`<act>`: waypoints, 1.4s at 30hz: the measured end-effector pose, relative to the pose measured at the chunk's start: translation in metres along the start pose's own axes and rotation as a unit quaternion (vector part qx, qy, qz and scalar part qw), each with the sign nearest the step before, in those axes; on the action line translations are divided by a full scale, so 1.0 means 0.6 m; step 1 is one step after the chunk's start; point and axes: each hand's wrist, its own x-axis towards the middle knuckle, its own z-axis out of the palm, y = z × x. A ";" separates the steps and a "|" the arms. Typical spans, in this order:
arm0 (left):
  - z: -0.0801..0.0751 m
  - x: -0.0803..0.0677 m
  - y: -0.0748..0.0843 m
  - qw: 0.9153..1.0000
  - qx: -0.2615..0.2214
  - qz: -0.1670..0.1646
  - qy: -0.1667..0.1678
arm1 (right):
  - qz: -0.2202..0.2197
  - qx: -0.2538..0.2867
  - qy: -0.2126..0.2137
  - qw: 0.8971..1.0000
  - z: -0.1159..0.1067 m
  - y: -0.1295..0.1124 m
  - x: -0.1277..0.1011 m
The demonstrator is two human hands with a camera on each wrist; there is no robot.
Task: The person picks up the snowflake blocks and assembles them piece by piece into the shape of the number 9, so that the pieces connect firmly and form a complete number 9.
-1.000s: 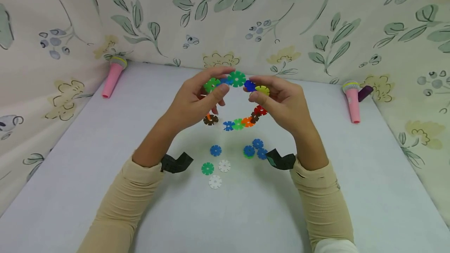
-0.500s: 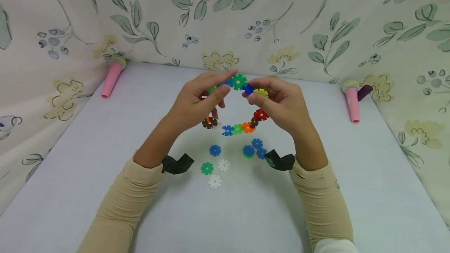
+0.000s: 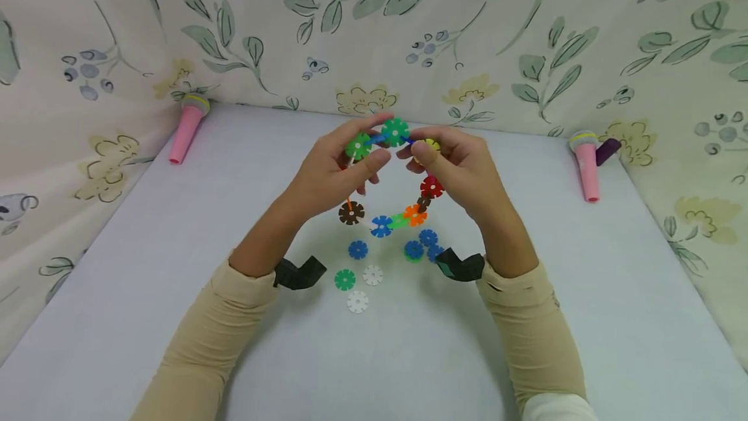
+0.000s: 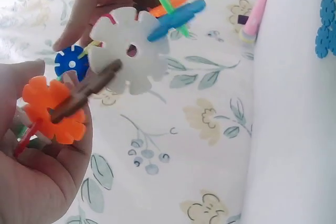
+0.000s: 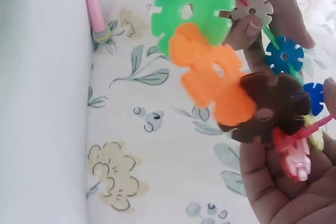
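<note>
A ring of interlocking notched plastic discs in mixed colours hangs between my two hands above the table. In the head view my left hand (image 3: 330, 174) grips the ring's left side, near a green disc (image 3: 358, 146). Thumb and fingers of my right hand (image 3: 461, 171) pinch the upper right, at a dark blue disc seen edge-on and a yellow disc (image 3: 431, 145). Between the hands sits a larger green disc (image 3: 395, 132). The lower stretch includes a brown disc (image 3: 351, 213), a blue disc (image 3: 382, 227) and an orange disc (image 3: 415, 215). A white disc (image 4: 128, 51) shows large in the left wrist view.
On the white table (image 3: 374, 369) lie a loose blue disc (image 3: 358, 249), a green disc (image 3: 345, 279), two white discs (image 3: 358, 302) and a small group of blue discs (image 3: 428, 238). Pink toy microphones stand back left (image 3: 189, 128) and back right (image 3: 586, 167). Floral cloth rises behind.
Both hands have drawn slightly closer together. The dark blue disc has turned edge-on at my right fingers, and the ring's lower stretch has dropped a little lower in the head view.
</note>
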 end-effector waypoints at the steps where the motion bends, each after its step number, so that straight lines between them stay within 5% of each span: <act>1: -0.003 0.001 -0.001 1.000 0.006 -0.008 0.003 | 0.015 -0.014 -0.010 1.000 -0.002 0.003 0.001; 4: -0.017 0.001 -0.001 0.998 0.040 -0.048 0.020 | 0.066 -0.076 -0.051 0.994 -0.010 0.016 0.003; 7: -0.034 0.001 0.002 0.993 0.075 -0.085 0.035 | 0.122 -0.171 -0.110 0.971 -0.012 0.031 0.005; 9: -0.043 0.001 0.004 0.990 0.087 -0.099 0.041 | 0.149 -0.227 -0.173 0.947 -0.003 0.043 0.006; 13: -0.052 0.001 0.005 0.991 0.072 -0.103 0.046 | 0.184 -0.290 -0.331 0.879 0.043 0.059 0.003; 16: -0.054 0.000 0.007 0.993 0.057 -0.097 0.040 | 0.188 -0.300 -0.395 0.848 0.090 0.071 -0.002; 22: -0.051 -0.005 0.015 0.992 0.094 -0.078 0.015 | 0.144 -0.343 -0.388 0.843 0.154 0.089 -0.014; 27: -0.052 -0.009 0.018 0.990 0.133 -0.043 -0.011 | 0.165 -0.347 -0.416 0.824 0.156 0.079 -0.016; 30: -0.051 -0.009 0.017 0.988 0.148 -0.020 -0.033 | 0.145 -0.298 -0.432 0.839 0.136 0.057 -0.016; 33: -0.049 -0.008 0.016 0.986 0.163 -0.008 -0.045 | 0.095 -0.189 -0.408 0.888 0.103 0.021 -0.016; 38: -0.048 -0.008 0.017 0.985 0.170 0.012 -0.037 | 0.026 -0.056 -0.232 0.971 0.040 -0.030 -0.017; 40: -0.045 -0.009 0.020 0.985 0.170 0.016 -0.031 | 0.035 -0.028 -0.147 0.988 0.023 -0.040 -0.018; 42: -0.040 -0.008 0.022 0.985 0.168 0.024 -0.029 | 0.054 -0.006 -0.088 0.995 0.012 -0.045 -0.018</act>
